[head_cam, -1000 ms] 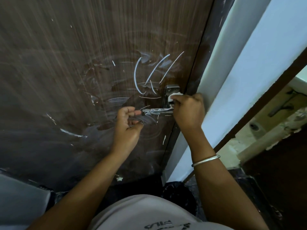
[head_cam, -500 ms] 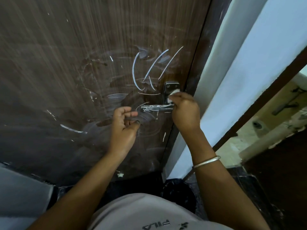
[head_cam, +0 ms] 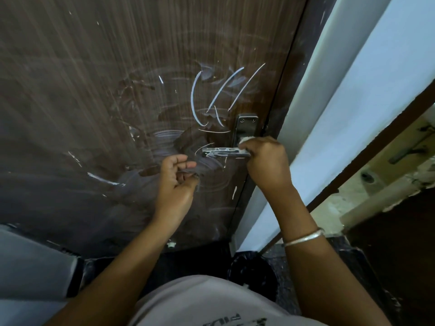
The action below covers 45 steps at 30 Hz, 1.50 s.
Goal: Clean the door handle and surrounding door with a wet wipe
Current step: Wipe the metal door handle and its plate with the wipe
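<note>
Dark wood-grain door [head_cam: 94, 90] (smeared, streaked white), dull metal handle [head_cam: 221, 152], soft white wipe [head_cam: 244, 139].

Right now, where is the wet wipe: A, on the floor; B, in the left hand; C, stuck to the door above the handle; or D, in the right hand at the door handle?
D: the right hand grips the wet wipe against the door handle, while the left hand holds nothing.

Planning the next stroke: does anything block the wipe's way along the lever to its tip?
Nothing visible does. The right hand holds the wipe on the lever near its pivot; the left hand lies below it.
</note>
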Motion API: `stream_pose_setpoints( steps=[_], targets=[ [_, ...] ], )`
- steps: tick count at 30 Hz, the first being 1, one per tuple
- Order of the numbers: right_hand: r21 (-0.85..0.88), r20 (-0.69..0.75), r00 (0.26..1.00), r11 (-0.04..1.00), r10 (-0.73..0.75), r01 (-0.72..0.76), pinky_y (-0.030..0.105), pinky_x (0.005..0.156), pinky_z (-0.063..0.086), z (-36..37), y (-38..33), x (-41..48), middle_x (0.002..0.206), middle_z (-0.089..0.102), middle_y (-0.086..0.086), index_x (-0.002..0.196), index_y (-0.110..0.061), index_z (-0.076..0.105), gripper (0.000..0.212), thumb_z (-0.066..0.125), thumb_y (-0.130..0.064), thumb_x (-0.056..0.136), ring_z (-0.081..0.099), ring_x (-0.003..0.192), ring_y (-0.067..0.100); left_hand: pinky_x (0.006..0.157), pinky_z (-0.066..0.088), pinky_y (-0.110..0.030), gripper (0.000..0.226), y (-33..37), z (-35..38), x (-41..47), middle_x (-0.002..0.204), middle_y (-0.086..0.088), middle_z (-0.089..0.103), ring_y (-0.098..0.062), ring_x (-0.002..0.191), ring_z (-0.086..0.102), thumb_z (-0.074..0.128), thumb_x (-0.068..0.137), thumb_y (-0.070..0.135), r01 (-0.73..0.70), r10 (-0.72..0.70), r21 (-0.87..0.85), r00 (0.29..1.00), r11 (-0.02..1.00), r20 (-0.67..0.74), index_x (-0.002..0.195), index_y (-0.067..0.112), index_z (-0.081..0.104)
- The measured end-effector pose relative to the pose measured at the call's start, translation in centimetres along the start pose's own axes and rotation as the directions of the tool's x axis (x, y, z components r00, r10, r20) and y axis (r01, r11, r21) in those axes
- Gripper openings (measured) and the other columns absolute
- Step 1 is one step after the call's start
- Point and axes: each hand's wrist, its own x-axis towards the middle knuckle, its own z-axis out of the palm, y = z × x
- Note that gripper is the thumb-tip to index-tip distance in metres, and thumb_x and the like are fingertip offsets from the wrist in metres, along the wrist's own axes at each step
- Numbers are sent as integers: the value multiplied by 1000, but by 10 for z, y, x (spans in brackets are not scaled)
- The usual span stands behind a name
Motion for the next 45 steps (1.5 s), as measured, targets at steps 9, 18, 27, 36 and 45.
stream_pose_setpoints(
  steps=[9,18,27,36,45],
  targets=[
    [-36,-75,994,996,-79,76,39,71,56,6,-2,-5,85,72,19,88,-1,73,19,59,-7,77,67,77,36,63,44,-7,42,-1,-2,1,92,0,55,-3,74,55,49,79,-19,8,-8,2,1000,1000,-11,98,18,44],
    [-61,-91,991,994,-94,89,34,67,57,15,-4,-3,78,72,17,82,-1,74,13,64,-1,75,68,70,32,63,44,-7,38,-6,-6,10,95,2,56,-4,79,54,52,81,-14,47,-47,29,999,998,-9,102,17,45],
    [6,-141,990,1000,-16,17,43,78,55,15,-8,-14,92,71,22,95,4,71,24,61,1,74,67,82,38,62,44,-6,41,-5,-11,16,93,0,56,-6,78,54,51,80,-15,26,-26,3,999,1000,-27,92,24,46],
    [-108,-31,980,975,-198,194,29,63,53,42,-55,-7,86,71,16,84,0,71,29,69,11,57,63,71,34,67,46,-8,38,-8,-2,23,92,3,57,-4,86,55,51,81,-13,57,-57,10,998,998,-11,95,22,48],
    [-241,-92,995,970,-48,24,31,57,55,27,-32,-10,72,69,20,78,1,71,23,75,11,58,65,65,36,65,45,-8,45,-11,-3,25,91,3,57,-3,82,55,50,80,-14,48,-47,7,999,999,-18,89,31,48]
  ],
)
